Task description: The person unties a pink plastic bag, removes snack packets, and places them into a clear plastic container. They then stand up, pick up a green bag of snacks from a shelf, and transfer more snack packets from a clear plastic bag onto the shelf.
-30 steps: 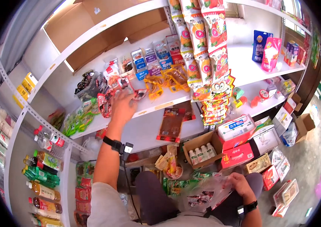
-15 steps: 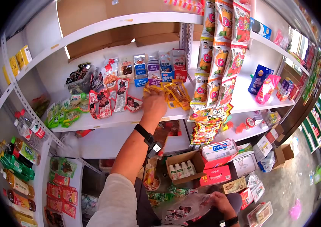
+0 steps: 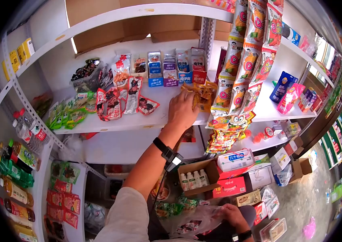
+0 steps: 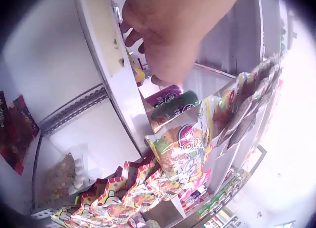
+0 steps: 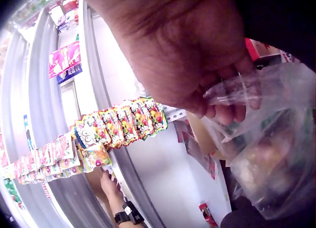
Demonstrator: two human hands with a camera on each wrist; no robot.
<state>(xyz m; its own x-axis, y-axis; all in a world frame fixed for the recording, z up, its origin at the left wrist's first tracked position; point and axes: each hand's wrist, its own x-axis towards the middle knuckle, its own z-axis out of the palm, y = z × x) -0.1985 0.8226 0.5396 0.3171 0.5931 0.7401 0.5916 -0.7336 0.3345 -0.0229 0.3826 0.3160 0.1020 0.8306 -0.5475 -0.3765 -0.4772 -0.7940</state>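
Observation:
My left hand (image 3: 184, 108) reaches onto the white shelf (image 3: 159, 125), its fingers touching yellow-orange snack packets (image 3: 206, 96) bunched by the hanging snack strips. Thumb and fingers stand apart in the left wrist view, with part of a yellow packet (image 4: 137, 72) showing between them. Low down in the head view, my right hand (image 3: 233, 213) grips the edge of a clear plastic bag (image 3: 203, 218) at my lap. Packets show through the bag, and its film runs between the curled fingers in the right wrist view. Several red-edged packets (image 3: 132, 96) lie left of my left hand.
Snack strips (image 3: 255, 52) hang at the shelf's front, right of the left hand. Small upright boxes (image 3: 170, 72) line the back, and green packets (image 3: 72, 113) lie far left. Below stand a carton of white bottles (image 3: 195, 177) and red boxes (image 3: 229, 187).
My left hand moved right from the red-edged packets to the yellow ones. The left yellow packets have slid right against the others. My right hand still holds the bag.

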